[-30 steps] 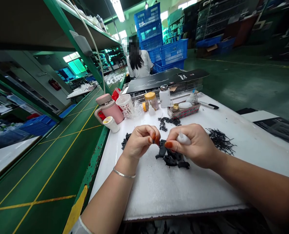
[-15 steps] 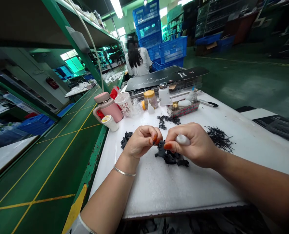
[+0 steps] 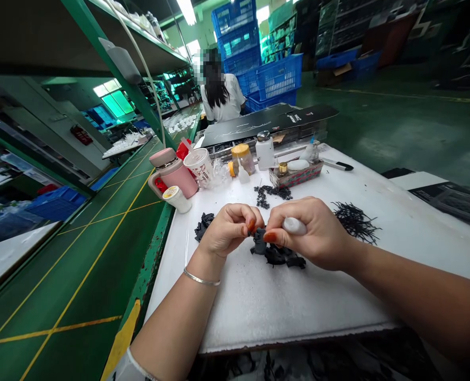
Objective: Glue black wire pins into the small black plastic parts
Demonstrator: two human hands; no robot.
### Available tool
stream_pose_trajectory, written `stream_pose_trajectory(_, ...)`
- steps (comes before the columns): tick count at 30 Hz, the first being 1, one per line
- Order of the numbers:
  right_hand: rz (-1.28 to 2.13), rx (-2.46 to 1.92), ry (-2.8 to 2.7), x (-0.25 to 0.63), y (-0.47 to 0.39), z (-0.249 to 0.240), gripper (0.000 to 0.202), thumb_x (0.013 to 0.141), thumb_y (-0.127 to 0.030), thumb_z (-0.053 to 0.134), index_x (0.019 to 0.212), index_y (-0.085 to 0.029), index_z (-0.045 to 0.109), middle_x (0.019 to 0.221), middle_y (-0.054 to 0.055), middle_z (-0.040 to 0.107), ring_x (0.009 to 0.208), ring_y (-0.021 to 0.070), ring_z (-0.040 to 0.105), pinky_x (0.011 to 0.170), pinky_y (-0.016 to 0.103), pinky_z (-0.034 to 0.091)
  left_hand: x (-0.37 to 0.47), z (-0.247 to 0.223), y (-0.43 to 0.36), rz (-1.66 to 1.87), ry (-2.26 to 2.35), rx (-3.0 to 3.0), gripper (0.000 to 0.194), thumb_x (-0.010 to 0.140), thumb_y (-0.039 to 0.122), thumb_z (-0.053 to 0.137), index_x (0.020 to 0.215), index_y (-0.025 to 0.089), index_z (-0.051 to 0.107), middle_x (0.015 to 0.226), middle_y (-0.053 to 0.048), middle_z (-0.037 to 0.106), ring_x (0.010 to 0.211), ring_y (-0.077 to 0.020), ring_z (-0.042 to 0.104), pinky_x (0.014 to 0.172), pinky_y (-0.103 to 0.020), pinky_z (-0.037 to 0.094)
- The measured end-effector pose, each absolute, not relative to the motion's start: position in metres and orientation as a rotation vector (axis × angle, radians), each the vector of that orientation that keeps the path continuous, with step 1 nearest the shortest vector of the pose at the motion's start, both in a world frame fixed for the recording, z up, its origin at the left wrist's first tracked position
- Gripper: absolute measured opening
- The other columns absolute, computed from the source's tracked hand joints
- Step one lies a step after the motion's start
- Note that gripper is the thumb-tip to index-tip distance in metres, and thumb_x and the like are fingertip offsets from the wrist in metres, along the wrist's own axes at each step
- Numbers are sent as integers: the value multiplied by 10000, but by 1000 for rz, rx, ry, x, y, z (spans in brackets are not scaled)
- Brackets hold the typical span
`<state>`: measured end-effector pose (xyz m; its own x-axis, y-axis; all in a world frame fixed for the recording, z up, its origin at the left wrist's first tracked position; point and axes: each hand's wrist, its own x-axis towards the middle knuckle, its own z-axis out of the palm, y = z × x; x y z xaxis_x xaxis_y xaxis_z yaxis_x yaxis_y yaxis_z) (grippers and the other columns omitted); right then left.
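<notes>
My left hand (image 3: pixel 233 230) is closed, its thumb and fingertips pinching a tiny black part that the fingers mostly hide. Close beside it, my right hand (image 3: pixel 320 235) is wrapped around a small white bottle (image 3: pixel 294 226), whose rounded end sticks out above the thumb. Its fingertips also meet near a dark grey piece (image 3: pixel 259 242) just below the left fingertips; whether they grip it I cannot tell. Under the hands lies a heap of black pieces (image 3: pixel 285 257). Another black pile (image 3: pixel 204 226) sits left of my left hand. Thin black strips (image 3: pixel 356 222) lie right of my right hand.
Small black parts (image 3: pixel 263 198) are scattered beyond my hands on the white tabletop (image 3: pixel 298 312). Behind stand a pink mug (image 3: pixel 177 177), a plastic cup (image 3: pixel 200 165), a white bottle (image 3: pixel 264 152) and a small box (image 3: pixel 298 174). A knife (image 3: pixel 338 164) lies back right. A person (image 3: pixel 221 98) sits ahead.
The view has shifted slightly. Both hands keep nearly the same closed pose, and the dark grey piece under the fingertips sits at a slightly different angle.
</notes>
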<state>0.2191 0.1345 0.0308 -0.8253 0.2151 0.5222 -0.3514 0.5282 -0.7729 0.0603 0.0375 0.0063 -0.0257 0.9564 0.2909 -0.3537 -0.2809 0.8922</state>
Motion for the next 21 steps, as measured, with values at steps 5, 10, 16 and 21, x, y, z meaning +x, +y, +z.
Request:
stream_pose_trajectory(5, 1322, 91, -2212, 220, 134, 32, 254, 808, -283, 620, 618, -122, 577, 562, -5, 522, 507, 80, 410, 474, 217, 292, 61, 7, 37, 1561, 781, 1154, 296, 638, 326, 791, 582, 133, 574, 607, -11, 521, 585, -112, 479, 562, -231, 370)
stream_pose_trajectory(10, 1370, 79, -2203, 219, 134, 32, 262, 807, -300, 627, 620, -124, 577, 563, -5, 519, 505, 82, 408, 467, 218, 289, 60, 6, 37, 1554, 841, 1129, 349, 590, 371, 814, 563, 138, 556, 582, -1, 490, 572, -115, 473, 549, -237, 377)
stream_pose_trajectory(16, 1447, 71, -2190, 219, 133, 32, 260, 796, -298, 637, 618, -118, 576, 559, -5, 521, 495, 80, 416, 452, 216, 292, 61, 7, 37, 1558, 865, 1134, 350, 592, 360, 813, 548, 136, 547, 565, 2, 484, 566, -111, 476, 551, -235, 384)
stream_pose_trajectory(21, 1701, 44, -2113, 219, 134, 34, 238, 763, -266, 670, 603, -116, 576, 534, -13, 528, 481, 73, 423, 442, 199, 311, 61, 7, 37, 1525, 743, 1159, 248, 655, 284, 780, 594, 137, 590, 600, -4, 503, 584, -113, 487, 556, -232, 389)
